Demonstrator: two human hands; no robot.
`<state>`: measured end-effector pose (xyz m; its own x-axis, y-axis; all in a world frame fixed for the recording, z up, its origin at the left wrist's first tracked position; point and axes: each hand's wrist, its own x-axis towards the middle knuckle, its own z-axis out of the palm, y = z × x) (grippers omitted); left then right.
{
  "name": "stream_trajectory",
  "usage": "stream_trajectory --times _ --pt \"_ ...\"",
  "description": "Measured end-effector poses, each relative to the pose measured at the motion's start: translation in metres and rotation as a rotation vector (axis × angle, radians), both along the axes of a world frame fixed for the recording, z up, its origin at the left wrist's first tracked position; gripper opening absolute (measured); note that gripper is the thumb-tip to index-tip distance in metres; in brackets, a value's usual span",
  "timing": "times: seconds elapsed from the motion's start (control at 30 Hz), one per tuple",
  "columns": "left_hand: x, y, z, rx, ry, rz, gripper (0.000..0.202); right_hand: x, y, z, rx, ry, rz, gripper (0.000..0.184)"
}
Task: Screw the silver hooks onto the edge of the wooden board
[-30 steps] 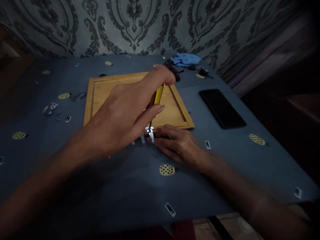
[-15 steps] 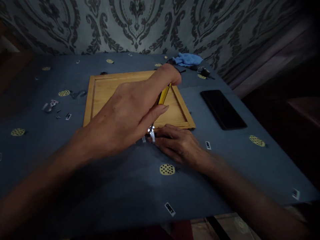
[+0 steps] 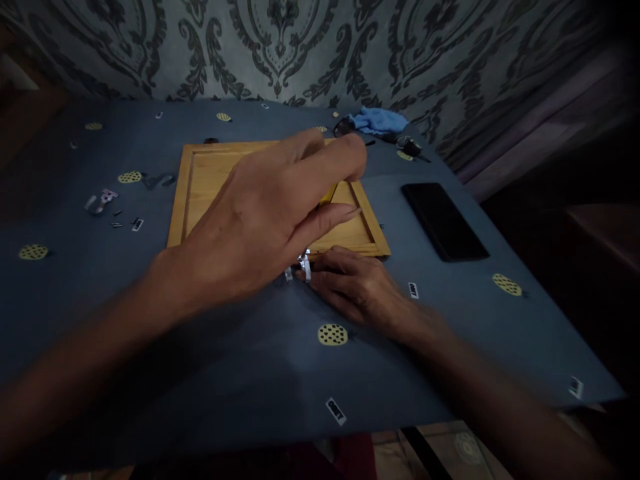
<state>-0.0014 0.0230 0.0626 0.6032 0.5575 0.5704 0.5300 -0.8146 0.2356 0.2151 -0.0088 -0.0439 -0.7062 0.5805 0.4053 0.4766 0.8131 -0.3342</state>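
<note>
Left hand (image 3: 260,210): curled round what looks like a yellow-handled screwdriver (image 3: 329,196), mostly hidden by the fingers
Right hand (image 3: 356,279): fingertips right up against the metal hinge (image 3: 305,267), can't tell if they're actually pinching it
Hinge spot: near edge of the wooden panel (image 3: 213,177); probably light, hard and kinda slick, so hold it by the flat arm
Panel feel: lies on the table, likely stiff and easy enough to lift, grab the raised border
Loose bits: spare metal fitting (image 3: 106,200) and tiny screws (image 3: 117,225), off left
Tabletop: pineapple-print tablecloth (image 3: 400,393), smartphone (image 3: 445,222) right, blue rag (image 3: 381,121) at back
Room: pretty dim, damask-patterned backdrop (image 3: 280,40)
</note>
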Motion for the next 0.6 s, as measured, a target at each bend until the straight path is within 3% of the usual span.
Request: stream_trajectory --times 0.2,0.4,0.6 --pt "-0.0025 -0.0051 0.0053 -0.098 -0.048 0.013 0.032 -0.0007 -0.0003 0.0010 0.000 0.009 0.003 0.022" --pt "-0.0005 -0.0050 0.0063 -0.204 0.022 0.022 0.014 -0.0031 -0.0006 0.0057 -0.001 0.027 0.005 0.021" --pt "0.0017 -0.0061 0.0024 -0.226 -0.034 0.047 0.013 -0.0051 0.0002 0.0067 0.006 0.044 0.026 0.022"
